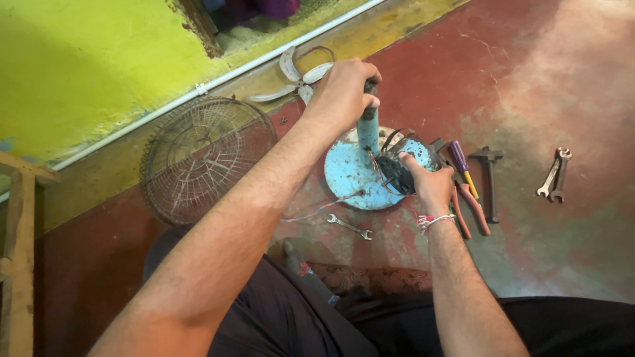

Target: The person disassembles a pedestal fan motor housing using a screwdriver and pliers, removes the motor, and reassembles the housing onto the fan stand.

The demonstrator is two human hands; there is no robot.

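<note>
A light-blue round fan base (350,175) with an upright blue post (368,129) stands on the red floor. My left hand (342,89) is shut around the top of the post. My right hand (428,184) grips a dark wire bundle or part (395,173) at the right side of the base. Thin coloured wires (317,210) trail from the base toward me.
A rusty wire fan guard (202,155) lies at the left, white fan blades (299,76) near the wall. A small spanner (349,227) lies in front of the base. Pliers (473,205), a purple screwdriver (462,158), a hammer (489,178) and two spanners (554,175) lie at the right. A wooden frame (20,251) stands far left.
</note>
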